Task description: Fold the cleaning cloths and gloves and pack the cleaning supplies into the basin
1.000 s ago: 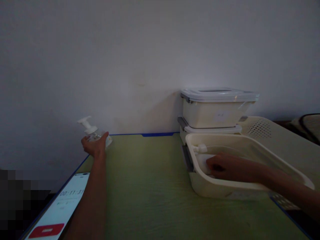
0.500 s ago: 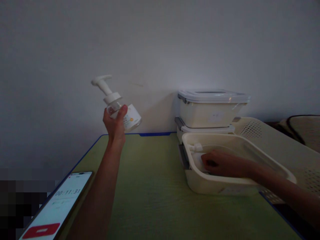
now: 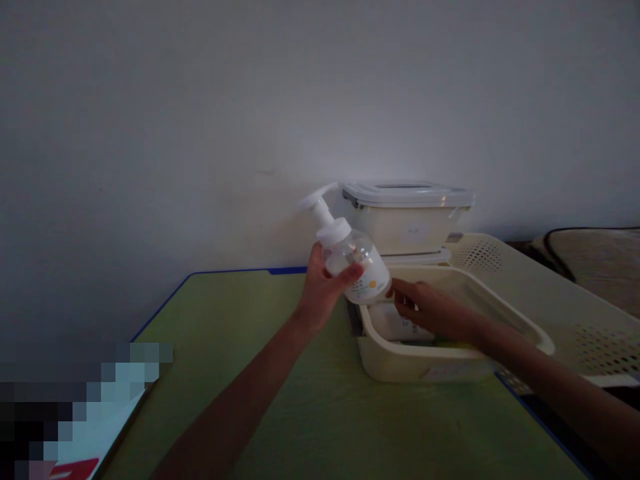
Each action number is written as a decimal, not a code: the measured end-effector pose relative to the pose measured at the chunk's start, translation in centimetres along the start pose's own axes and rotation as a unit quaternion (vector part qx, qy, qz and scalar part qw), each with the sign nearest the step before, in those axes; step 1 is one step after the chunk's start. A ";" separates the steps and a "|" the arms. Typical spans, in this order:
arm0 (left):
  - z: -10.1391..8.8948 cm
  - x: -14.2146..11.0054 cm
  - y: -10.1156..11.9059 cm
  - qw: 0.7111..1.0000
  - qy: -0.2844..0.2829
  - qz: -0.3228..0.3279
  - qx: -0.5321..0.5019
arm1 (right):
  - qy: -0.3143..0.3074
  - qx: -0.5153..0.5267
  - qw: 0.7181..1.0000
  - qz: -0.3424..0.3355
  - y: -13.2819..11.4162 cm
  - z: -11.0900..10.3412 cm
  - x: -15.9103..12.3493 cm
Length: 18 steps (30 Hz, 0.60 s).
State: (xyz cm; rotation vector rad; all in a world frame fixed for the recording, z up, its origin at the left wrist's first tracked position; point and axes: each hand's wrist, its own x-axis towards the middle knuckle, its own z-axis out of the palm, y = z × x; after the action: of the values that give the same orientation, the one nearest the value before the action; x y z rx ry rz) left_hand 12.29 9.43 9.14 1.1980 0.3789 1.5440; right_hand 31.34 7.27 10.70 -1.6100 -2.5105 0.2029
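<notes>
My left hand point(image 3: 327, 287) is wrapped round a clear pump bottle point(image 3: 367, 267) with a white pump head and a white label. The bottle is tilted, its pump up and to the left, its base above the left end of a cream plastic bin point(image 3: 430, 370). My right hand point(image 3: 430, 310) is over the bin with its fingers apart and partly bent, their tips close by the bottle's base; whether they touch it I cannot tell. Below these fingers a white bottle point(image 3: 393, 323) with printed text lies on its side in the bin.
Behind the bin, against the wall, stand stacked lidded boxes point(image 3: 390, 230). A cream perforated basket point(image 3: 540, 293) is to the right. A phone point(image 3: 107, 420), partly blurred out, lies at the left edge of the green table point(image 3: 240, 360).
My left hand has lifted the pump bottle from the table's far left corner and carried it right to the bin. My right hand has come off the white bottle and its fingers have opened.
</notes>
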 end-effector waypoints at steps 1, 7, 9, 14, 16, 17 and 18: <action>0.3 -0.2 -0.5 1.000 -0.007 -0.006 -0.012 | 0.032 0.027 0.999 0.008 0.1 -0.1 -0.1; 1.2 -1.2 -2.8 0.999 -0.012 -0.016 -0.042 | 0.187 0.181 0.965 -0.030 -0.1 -1.0 -1.0; 1.3 -1.5 -3.1 1.000 -0.011 -0.022 -0.013 | 0.149 0.209 0.962 -0.094 -0.4 -1.1 -1.3; 1.5 -1.9 -3.0 0.998 -0.046 -0.040 0.031 | 0.080 0.204 0.967 -0.127 -0.5 -0.7 -1.2; 1.7 -2.1 -2.8 0.995 -0.077 -0.052 0.043 | 0.073 0.206 0.968 -0.127 -0.4 -0.6 -1.1; 1.7 -2.1 -2.7 0.993 -0.092 -0.056 0.053 | 0.073 0.207 0.968 -0.126 -0.4 -0.6 -1.1; 1.8 -2.2 -2.6 0.990 -0.105 -0.059 0.068 | 0.076 0.207 0.968 -0.123 -0.4 -0.5 -1.2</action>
State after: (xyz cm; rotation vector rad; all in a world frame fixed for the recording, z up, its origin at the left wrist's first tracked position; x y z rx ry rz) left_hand 15.00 7.79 6.87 1.4050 0.4117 1.2932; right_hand 31.58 6.06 11.23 -1.1018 -2.3230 0.5121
